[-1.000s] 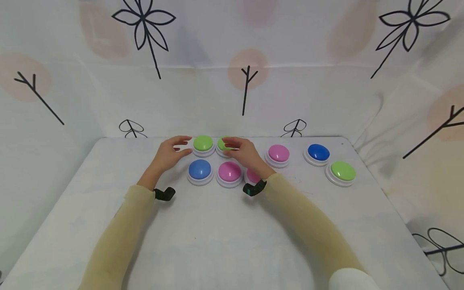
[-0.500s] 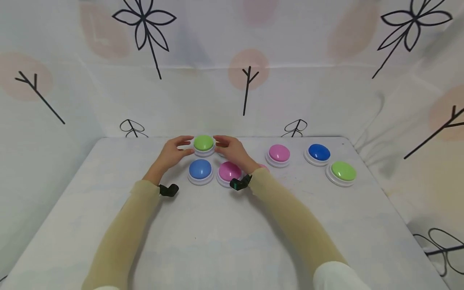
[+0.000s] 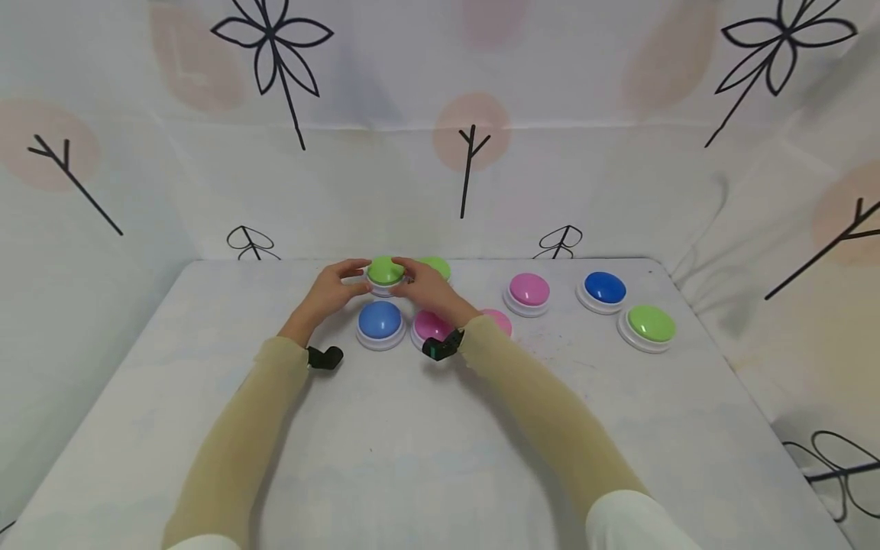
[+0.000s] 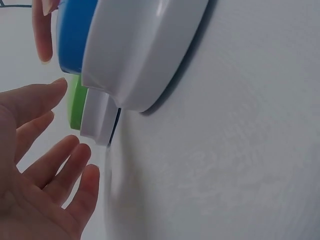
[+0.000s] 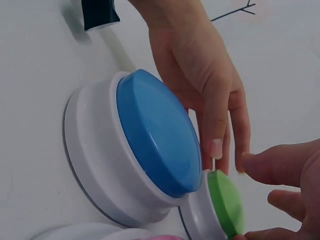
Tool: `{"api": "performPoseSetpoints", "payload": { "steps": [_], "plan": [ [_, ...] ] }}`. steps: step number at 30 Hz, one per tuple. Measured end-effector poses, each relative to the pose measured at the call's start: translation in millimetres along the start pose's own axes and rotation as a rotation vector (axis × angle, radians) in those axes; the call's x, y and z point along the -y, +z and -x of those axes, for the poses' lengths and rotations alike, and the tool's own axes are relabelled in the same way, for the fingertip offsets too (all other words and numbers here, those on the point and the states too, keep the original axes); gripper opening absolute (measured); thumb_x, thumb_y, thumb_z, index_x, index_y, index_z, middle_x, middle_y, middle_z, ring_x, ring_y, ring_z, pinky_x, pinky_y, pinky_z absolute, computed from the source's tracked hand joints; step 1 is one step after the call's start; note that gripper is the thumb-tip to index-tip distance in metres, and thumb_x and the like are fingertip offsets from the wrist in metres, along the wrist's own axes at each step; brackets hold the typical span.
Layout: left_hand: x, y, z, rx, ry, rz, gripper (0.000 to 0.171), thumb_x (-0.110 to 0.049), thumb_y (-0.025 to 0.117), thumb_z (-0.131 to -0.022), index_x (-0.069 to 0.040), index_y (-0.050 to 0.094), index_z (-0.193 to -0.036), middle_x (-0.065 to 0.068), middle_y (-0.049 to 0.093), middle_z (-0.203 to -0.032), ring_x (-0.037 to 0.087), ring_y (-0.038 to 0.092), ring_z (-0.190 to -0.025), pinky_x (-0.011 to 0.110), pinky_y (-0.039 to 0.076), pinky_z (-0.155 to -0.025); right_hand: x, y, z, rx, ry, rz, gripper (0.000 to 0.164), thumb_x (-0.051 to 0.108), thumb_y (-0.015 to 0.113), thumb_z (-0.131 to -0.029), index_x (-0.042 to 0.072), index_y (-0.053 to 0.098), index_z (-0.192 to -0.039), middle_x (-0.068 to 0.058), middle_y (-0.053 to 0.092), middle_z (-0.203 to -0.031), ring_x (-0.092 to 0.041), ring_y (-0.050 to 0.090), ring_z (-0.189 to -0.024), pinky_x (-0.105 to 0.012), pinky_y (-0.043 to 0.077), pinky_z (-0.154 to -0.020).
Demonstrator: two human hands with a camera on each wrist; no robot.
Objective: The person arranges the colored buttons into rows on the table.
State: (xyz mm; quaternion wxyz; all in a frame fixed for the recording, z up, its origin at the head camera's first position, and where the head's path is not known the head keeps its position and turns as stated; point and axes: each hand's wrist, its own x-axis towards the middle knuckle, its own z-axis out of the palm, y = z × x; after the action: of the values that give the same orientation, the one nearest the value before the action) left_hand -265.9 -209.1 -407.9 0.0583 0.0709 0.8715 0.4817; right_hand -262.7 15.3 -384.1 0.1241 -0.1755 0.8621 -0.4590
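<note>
A green push button (image 3: 385, 270) with a white base sits at the table's back edge, one hand on either side of it. My left hand (image 3: 330, 294) is at its left, fingers spread and gently bent; the left wrist view shows a gap between this hand (image 4: 55, 170) and the green button (image 4: 76, 107). At the button's right, my right hand (image 3: 428, 292) has its fingertips overlapping the dome's edge. The right hand partly covers a second green button (image 3: 438, 266). In front are a light blue button (image 3: 380, 320) and a pink button (image 3: 430, 326), the latter partly behind the right wrist.
Another pink button (image 3: 496, 320) is partly hidden by the right sleeve. Farther right stand a pink button (image 3: 529, 289), a dark blue button (image 3: 605, 287) and a green button (image 3: 651, 324). A patterned cloth (image 3: 385, 183) rises behind the white table (image 3: 385, 473).
My right hand has moved left, from over the second green button to the first one's right side. My left hand has shifted slightly right. The buttons stay in place.
</note>
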Motion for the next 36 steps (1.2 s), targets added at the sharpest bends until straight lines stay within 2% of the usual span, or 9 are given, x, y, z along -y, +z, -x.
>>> {"api": "performPoseSetpoints", "payload": {
  "steps": [5, 9, 13, 18, 25, 32, 36],
  "plan": [
    [2.1, 2.8, -2.6, 0.015, -0.002, -0.007, 0.059, -0.021, 0.071, -0.091, -0.016, 0.051, -0.146, 0.012, 0.046, -0.150, 0.033, 0.039, -0.139, 0.057, 0.035, -0.109, 6.3, 6.6, -3.5, 0.008, 0.040, 0.039, 0.068, 0.021, 0.067, -0.093, 0.015, 0.039, -0.154, -0.013, 0.042, -0.154, -0.030, 0.041, -0.139, -0.043, 0.033, -0.114],
    [1.5, 4.6, -2.3, 0.005, -0.009, -0.003, 0.058, -0.018, 0.072, -0.090, -0.014, 0.052, -0.145, 0.014, 0.047, -0.149, 0.034, 0.041, -0.138, 0.057, 0.037, -0.108, 8.8, 11.4, -5.0, 0.009, 0.053, 0.054, 0.070, 0.021, 0.066, -0.093, 0.017, 0.034, -0.156, -0.013, 0.039, -0.155, -0.030, 0.038, -0.141, -0.044, 0.031, -0.115],
    [0.5, 6.6, -1.3, -0.022, -0.021, -0.015, 0.056, -0.016, 0.073, -0.090, -0.014, 0.054, -0.143, 0.016, 0.050, -0.145, 0.036, 0.045, -0.134, 0.055, 0.044, -0.102, 8.0, 12.8, -4.0, -0.036, 0.059, -0.023, 0.071, 0.015, 0.067, -0.093, 0.019, 0.035, -0.156, -0.013, 0.042, -0.153, -0.030, 0.044, -0.137, -0.043, 0.039, -0.110],
    [1.4, 7.7, -1.8, -0.063, 0.018, -0.068, 0.056, -0.013, 0.074, -0.089, -0.011, 0.055, -0.141, 0.016, 0.052, -0.144, 0.037, 0.050, -0.129, 0.051, 0.049, -0.097, 6.1, 12.9, -2.3, -0.068, 0.061, -0.062, 0.066, 0.011, 0.069, -0.091, 0.020, 0.043, -0.152, -0.014, 0.050, -0.146, -0.030, 0.048, -0.132, -0.040, 0.045, -0.104],
    [3.3, 6.2, -4.1, -0.133, 0.078, -0.088, 0.056, -0.008, 0.079, -0.085, -0.010, 0.059, -0.137, 0.013, 0.052, -0.142, 0.034, 0.052, -0.123, 0.047, 0.050, -0.095, 6.3, 13.0, -0.1, -0.066, 0.048, -0.147, 0.062, 0.009, 0.068, -0.092, 0.019, 0.047, -0.150, -0.011, 0.049, -0.149, -0.029, 0.048, -0.134, -0.039, 0.046, -0.104],
    [1.7, 3.5, -4.1, -0.153, 0.107, -0.114, 0.054, -0.010, 0.078, -0.087, -0.009, 0.059, -0.137, 0.013, 0.052, -0.142, 0.033, 0.050, -0.125, 0.047, 0.047, -0.100, 1.7, 9.5, -0.8, -0.025, 0.033, -0.229, 0.053, 0.009, 0.067, -0.094, 0.016, 0.053, -0.144, -0.010, 0.046, -0.151, -0.027, 0.045, -0.137, -0.036, 0.042, -0.108],
    [0.3, 1.5, -2.6, -0.163, 0.103, -0.084, 0.053, -0.014, 0.078, -0.088, -0.009, 0.059, -0.138, 0.012, 0.052, -0.143, 0.031, 0.048, -0.131, 0.045, 0.043, -0.106, -0.8, 6.4, -2.9, -0.025, 0.027, -0.300, 0.050, 0.007, 0.068, -0.093, 0.015, 0.056, -0.140, -0.011, 0.048, -0.150, -0.028, 0.043, -0.138, -0.039, 0.038, -0.111]
  ]
}}
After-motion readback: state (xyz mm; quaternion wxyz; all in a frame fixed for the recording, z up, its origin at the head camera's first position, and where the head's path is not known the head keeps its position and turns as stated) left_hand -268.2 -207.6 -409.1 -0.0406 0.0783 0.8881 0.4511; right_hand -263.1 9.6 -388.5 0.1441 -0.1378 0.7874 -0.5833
